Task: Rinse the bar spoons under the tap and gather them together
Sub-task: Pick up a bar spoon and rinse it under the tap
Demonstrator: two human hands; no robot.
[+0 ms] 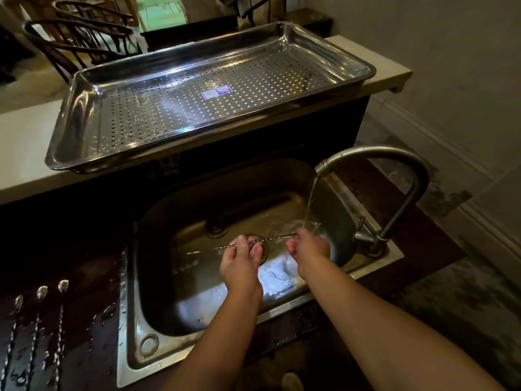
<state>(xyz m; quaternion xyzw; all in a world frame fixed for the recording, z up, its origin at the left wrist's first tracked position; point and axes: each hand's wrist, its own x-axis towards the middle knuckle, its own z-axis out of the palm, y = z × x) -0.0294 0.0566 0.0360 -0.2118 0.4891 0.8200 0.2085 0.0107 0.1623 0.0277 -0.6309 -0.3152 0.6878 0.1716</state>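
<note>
Dim light falls on a steel sink point(158, 320) set into a dark, wet table point(84, 277), with a running tap point(377, 156) beyond and to the right of the hands. Both hands are clamped on 1 bar spoon point(270, 240), held level over the drain: the left hand point(241, 263) pinches the twisted shaft partway along, and the right hand point(308, 249) closes over its other end, just under the stream point(310, 204). Which end carries the bowl is hidden. Well to the left of the left hand, 3 more bar spoons point(39, 320) lie side by side on the table, bowls pointing away. Past the sink, a perforated steel tray point(84, 142) sits on a pale counter. Risk seems to lie in the wet grip: the thin, slick shaft could slip from the fingers and drop toward the drain. Water striking the right hand may also splash onto the table, where the 3 spoons could slide when gathered.
</note>
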